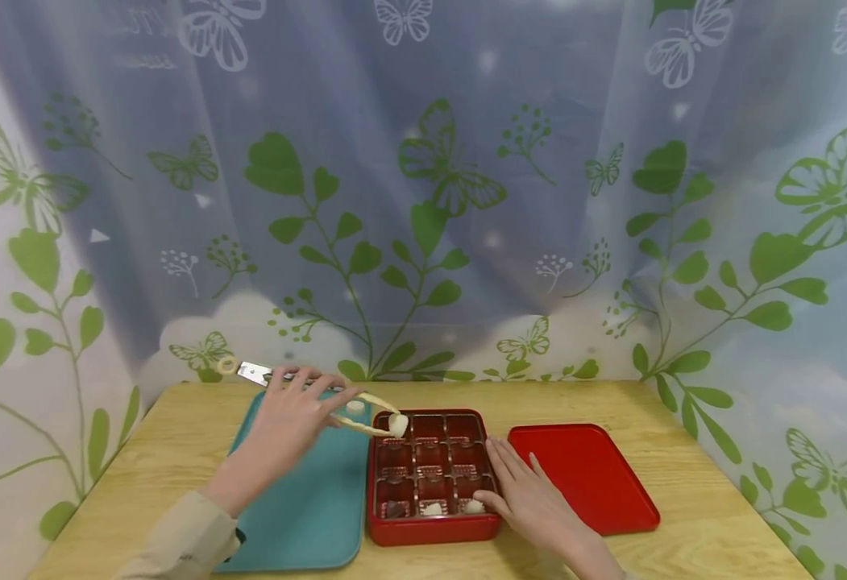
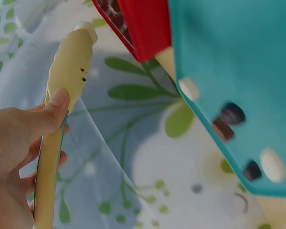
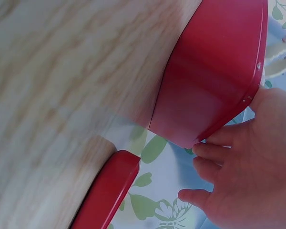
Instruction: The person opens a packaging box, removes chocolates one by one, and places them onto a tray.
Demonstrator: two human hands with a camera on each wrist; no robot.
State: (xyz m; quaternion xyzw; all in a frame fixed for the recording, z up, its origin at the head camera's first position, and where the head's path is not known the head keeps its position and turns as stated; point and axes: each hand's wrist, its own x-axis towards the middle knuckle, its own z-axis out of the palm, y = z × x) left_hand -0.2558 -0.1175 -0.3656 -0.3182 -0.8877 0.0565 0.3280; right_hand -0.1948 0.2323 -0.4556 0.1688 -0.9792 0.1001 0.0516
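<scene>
My left hand [image 1: 296,411] grips kitchen tongs [image 1: 252,372] with pale yellow, wavy tips. Between the tips is a small white chocolate [image 1: 397,425], over the far left compartment of a red box [image 1: 433,530]. The box has a divided clear insert. In its near row lie a dark chocolate [image 1: 396,509] at left, a white one [image 1: 433,509] in the middle and another white one [image 1: 473,506] at right. My right hand [image 1: 535,495] rests against the box's right side with fingers extended, its thumb at the rim near the front corner.
A teal tray [image 1: 307,499] lies left of the box, partly under my left arm. Several white and dark pieces, among them a white one [image 2: 273,164], sit along its far end. A flat red lid [image 1: 586,475] lies right of the box. A patterned curtain [image 1: 394,242] hangs behind the table.
</scene>
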